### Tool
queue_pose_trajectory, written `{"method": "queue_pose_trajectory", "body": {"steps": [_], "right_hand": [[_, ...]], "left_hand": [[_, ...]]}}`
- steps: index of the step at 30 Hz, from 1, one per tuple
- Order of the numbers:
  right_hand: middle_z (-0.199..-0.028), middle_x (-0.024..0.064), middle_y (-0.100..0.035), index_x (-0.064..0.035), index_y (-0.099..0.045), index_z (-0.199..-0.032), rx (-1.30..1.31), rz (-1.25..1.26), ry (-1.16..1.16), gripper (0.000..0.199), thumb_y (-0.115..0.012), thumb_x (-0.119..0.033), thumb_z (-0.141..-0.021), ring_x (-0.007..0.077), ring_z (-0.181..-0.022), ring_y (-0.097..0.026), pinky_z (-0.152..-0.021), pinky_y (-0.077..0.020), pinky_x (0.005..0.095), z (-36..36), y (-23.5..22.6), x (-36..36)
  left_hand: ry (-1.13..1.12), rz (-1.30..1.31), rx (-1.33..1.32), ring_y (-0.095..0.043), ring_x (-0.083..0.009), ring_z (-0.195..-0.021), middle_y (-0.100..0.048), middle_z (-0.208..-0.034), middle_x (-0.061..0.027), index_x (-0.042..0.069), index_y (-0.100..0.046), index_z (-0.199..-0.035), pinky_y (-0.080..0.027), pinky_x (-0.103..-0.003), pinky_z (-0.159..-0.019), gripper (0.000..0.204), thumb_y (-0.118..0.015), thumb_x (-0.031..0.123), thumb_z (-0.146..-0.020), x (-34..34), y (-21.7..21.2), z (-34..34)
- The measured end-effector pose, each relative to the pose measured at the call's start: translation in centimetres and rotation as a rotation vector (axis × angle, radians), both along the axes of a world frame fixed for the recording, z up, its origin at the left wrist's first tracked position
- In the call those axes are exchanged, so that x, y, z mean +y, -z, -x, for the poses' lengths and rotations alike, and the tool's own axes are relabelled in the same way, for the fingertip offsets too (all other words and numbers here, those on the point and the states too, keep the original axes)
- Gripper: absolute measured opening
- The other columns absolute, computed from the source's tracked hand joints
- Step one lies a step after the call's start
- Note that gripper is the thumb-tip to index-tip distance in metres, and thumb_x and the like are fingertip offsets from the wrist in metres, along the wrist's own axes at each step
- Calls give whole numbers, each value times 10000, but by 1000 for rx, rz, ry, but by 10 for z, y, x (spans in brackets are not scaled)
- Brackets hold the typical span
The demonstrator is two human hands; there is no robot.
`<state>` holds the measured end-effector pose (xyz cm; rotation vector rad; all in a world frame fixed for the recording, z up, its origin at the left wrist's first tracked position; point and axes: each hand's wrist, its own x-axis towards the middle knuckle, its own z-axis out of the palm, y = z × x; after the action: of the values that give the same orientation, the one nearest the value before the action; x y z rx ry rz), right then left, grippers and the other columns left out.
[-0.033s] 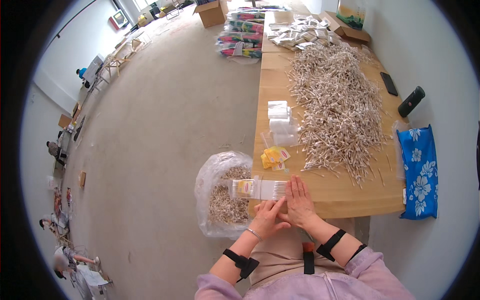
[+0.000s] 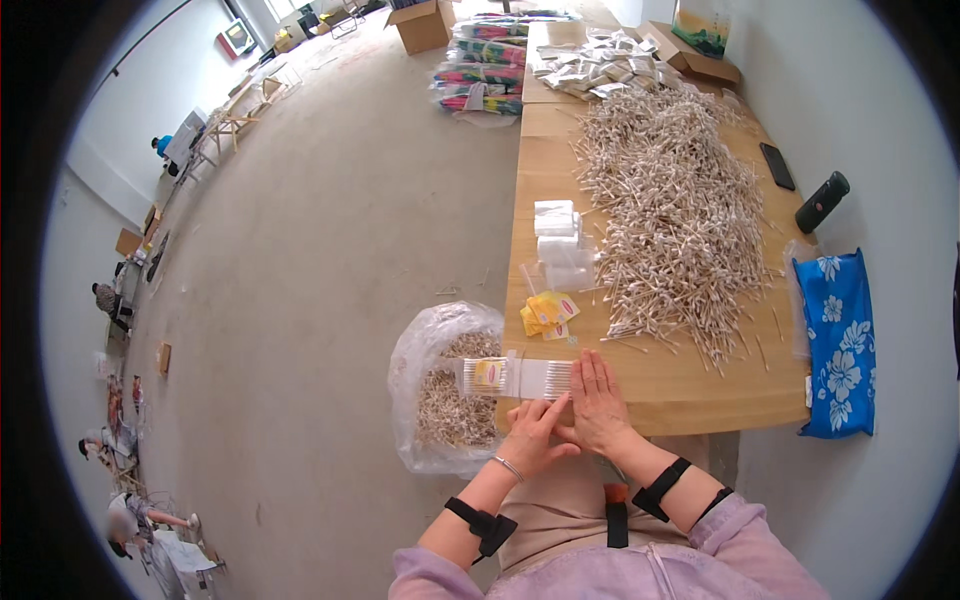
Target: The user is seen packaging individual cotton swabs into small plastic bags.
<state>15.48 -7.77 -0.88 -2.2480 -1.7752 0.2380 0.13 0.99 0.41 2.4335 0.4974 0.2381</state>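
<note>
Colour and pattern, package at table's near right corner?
Package: blue with a white floral print; best seen in head view.

Colour reference, as I read it from the floor: table (image 2: 690, 400), light wood brown. Swab heap (image 2: 670, 220): white tips, tan overall cast. Swab pack (image 2: 488, 375): clear film, white contents, yellow label with a red mark. Loose cards (image 2: 552, 308): yellow and white, red mark. Phone (image 2: 777, 167) and bottle (image 2: 823, 202): black. Cloth bag (image 2: 838, 335): bright blue, white flower print. Sleeves (image 2: 435, 575): lilac. Forearm straps (image 2: 482, 525): black. Bracelet (image 2: 509, 468): silver. Floor (image 2: 330, 260): grey. Stacked bundles (image 2: 490, 75): pink, green and yellow under clear wrap. Carton (image 2: 423, 27): brown.
</note>
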Motion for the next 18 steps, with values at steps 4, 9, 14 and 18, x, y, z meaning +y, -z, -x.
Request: {"method": "queue_pose_trajectory", "body": {"steps": [4, 9, 14, 18], "right_hand": [[-1514, 297, -157, 96, -165, -1448, -13, 0, -6, 1055, -580, -614, -787, 395, -1443, -98, -1173, -76, 493, 2, -7, 3], [-1509, 291, -176, 101, -172, -1443, -51, -4, 7, 1069, -600, -611, -770, 394, -1442, -104, -1173, -83, 492, 5, -1, 1], [-1511, 284, -177, 105, -175, -1440, -35, -13, 19, 1091, -605, -627, -756, 393, -1442, -107, -1173, -87, 488, 3, 3, -1], [-1511, 294, -167, 109, -174, -1436, -31, -45, 15, 1097, -616, -622, -748, 404, -1436, -123, -1171, -101, 485, 2, 2, 2]], "left_hand": [[-18, -2, 2, -487, -244, -1074, -512, -1136, -82, 117, -402, -1425, -328, -387, -920, 942, -823, 408, -634, -1, -1, 5], [-28, -72, 23, -491, -245, -1073, -518, -1142, -81, 115, -418, -1415, -327, -385, -922, 950, -837, 411, -615, -1, 1, 4], [-23, -65, -15, -496, -242, -1066, -521, -1118, -77, 119, -439, -1400, -321, -382, -928, 922, -834, 409, -620, 0, 4, 2], [-15, -11, 24, -470, -253, -1083, -507, -1112, -65, 140, -426, -1413, -306, -389, -933, 903, -793, 460, -652, 1, -1, 3]]}}
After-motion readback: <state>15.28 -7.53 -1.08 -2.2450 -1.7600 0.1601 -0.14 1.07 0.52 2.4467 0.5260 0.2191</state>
